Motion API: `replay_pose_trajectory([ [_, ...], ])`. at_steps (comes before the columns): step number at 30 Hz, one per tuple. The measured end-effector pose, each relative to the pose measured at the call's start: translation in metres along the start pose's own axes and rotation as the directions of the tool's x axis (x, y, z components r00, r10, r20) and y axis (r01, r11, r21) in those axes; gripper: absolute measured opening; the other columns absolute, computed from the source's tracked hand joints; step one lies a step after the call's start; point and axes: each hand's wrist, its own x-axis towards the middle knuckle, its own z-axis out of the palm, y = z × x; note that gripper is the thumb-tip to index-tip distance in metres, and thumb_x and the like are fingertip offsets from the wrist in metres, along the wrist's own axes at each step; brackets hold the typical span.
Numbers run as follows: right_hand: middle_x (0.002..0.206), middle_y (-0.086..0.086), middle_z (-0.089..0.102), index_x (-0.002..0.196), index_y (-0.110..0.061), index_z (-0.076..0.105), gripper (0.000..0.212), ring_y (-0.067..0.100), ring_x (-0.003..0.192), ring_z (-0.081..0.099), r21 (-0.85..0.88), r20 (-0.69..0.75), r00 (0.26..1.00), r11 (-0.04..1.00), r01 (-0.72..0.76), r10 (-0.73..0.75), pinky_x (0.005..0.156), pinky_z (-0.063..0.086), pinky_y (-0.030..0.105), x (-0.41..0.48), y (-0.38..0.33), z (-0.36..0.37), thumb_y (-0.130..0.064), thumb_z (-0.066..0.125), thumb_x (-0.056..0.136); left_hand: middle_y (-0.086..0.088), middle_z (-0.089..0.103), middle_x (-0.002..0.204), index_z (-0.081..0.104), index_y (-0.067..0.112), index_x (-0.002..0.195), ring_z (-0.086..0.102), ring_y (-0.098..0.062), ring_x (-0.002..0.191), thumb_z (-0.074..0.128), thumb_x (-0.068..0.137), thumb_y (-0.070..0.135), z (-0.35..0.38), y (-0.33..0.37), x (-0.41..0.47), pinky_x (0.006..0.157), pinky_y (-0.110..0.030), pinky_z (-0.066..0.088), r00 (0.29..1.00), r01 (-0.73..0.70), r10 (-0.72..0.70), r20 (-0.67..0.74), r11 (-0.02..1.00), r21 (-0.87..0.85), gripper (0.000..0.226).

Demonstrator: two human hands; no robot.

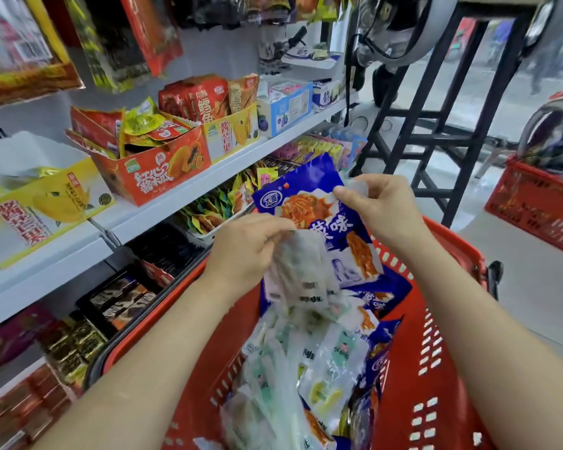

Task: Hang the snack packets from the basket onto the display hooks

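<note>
Our shelves [176,203] stand left of the red basket [436,352], their front edge close to its rim, and open floor [533,303] lies to its right. Above the basket we hold a blue snack packet [309,196] upright, its long axis tilted and its top toward the shelves. Our right hand [384,209] pinches its upper right edge. Our left hand [244,251] grips a pale packet [299,271] against its lower left.
</note>
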Motion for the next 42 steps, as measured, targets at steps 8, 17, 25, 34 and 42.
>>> replay_pose_trajectory([
  [8, 0.098, 0.008, 0.07, 0.113, -0.016, 0.056, 0.021, 0.023, 0.081, 0.069, -0.169, 0.082, 0.997, 0.985, 0.029, -0.016, 0.074, 0.058, 0.045, 0.004, -0.007, 0.004, -0.031, 0.047, 0.101, -0.012, 0.056, 0.093, 0.065, 0.021, 0.082, 0.054, -0.021, 0.085, 0.048, 0.097, 0.0, -0.021, 0.006, 0.019, 0.075, -0.038, 0.048, 0.929, 0.267, -0.369, 0.019, 0.637, -0.723, 0.031],
  [17, 0.082, -0.012, 0.066, 0.085, -0.027, 0.067, 0.03, 0.017, 0.064, 0.063, -0.197, 0.357, 0.922, 0.953, 0.231, -0.15, 0.072, 0.056, 0.038, -0.014, -0.027, 0.041, -0.005, 0.051, 0.096, -0.001, 0.047, 0.071, 0.064, 0.023, 0.066, 0.042, -0.019, 0.078, 0.046, 0.095, 0.019, -0.029, -0.01, 0.029, 0.066, -0.022, 0.047, 0.873, 0.232, -0.445, 0.201, 0.015, -0.973, 0.034],
  [25, 0.091, 0.023, 0.071, 0.08, -0.025, 0.077, 0.032, 0.05, 0.08, 0.059, -0.078, 0.363, 0.931, 0.997, -0.003, 0.031, 0.07, 0.052, 0.045, -0.013, -0.033, 0.045, -0.013, 0.05, 0.093, -0.002, 0.049, 0.079, 0.054, 0.014, 0.083, 0.043, -0.009, 0.068, 0.036, 0.096, 0.012, -0.029, 0.012, 0.035, 0.063, -0.021, 0.036, 0.847, 0.452, -0.531, 0.001, 0.719, -0.528, 0.022],
  [34, 0.086, 0.009, 0.076, 0.092, -0.008, 0.075, 0.013, 0.027, 0.081, 0.073, 0.144, 0.27, 0.963, 0.988, -0.055, 0.014, 0.078, 0.059, 0.046, -0.015, -0.03, 0.047, -0.015, 0.064, 0.092, -0.004, 0.043, 0.103, 0.055, 0.018, 0.113, 0.043, -0.009, 0.094, 0.046, 0.094, 0.016, -0.024, 0.021, 0.031, 0.081, -0.017, 0.035, 0.905, 0.379, -0.397, -0.155, 0.916, -0.132, 0.021],
  [42, 0.083, 0.008, 0.076, 0.088, -0.007, 0.075, 0.009, 0.024, 0.076, 0.074, 0.387, 0.144, 0.984, 0.91, -0.152, 0.103, 0.069, 0.061, 0.037, -0.008, -0.029, 0.031, -0.014, 0.074, 0.082, -0.003, 0.075, 0.087, 0.062, 0.026, 0.091, 0.073, -0.022, 0.078, 0.082, 0.072, 0.006, -0.042, 0.038, 0.041, 0.074, -0.045, 0.06, 0.719, 0.545, -0.695, 0.003, 0.561, -0.623, 0.034],
])
